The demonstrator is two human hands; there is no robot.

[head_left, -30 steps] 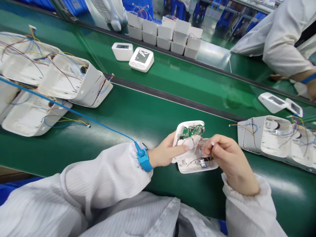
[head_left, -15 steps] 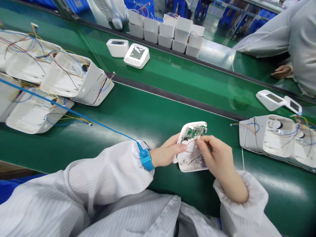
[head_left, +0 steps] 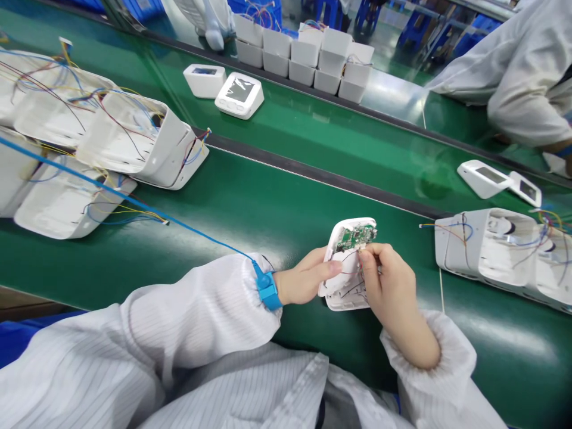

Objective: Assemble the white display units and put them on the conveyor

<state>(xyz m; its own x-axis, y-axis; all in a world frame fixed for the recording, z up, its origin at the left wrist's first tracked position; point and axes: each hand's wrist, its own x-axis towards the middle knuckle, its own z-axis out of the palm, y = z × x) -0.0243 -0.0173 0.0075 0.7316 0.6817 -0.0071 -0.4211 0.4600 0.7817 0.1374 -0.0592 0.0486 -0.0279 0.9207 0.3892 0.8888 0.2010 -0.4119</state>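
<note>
My left hand (head_left: 306, 278) grips the left edge of a small white device shell (head_left: 344, 285), tilted up off the green belt. A green circuit board (head_left: 356, 235) sits in its upper end, and thin wires run across its inside. My right hand (head_left: 385, 280) pinches a wire end right at the board's lower right corner and covers the shell's right side. A blue wrist strap (head_left: 267, 289) with a blue cord (head_left: 116, 195) is on my left wrist.
Open white housings with loose coloured wires lie at the left (head_left: 134, 140) and right (head_left: 487, 247) on the green conveyor (head_left: 250, 202). Finished white monitors (head_left: 239, 95) and stacked white boxes (head_left: 313, 59) sit farther back. Another person's white sleeve (head_left: 522, 77) is at the top right.
My right hand has moved up from the shell's lower part to the circuit board, bringing the wire end with it. My left hand keeps its hold.
</note>
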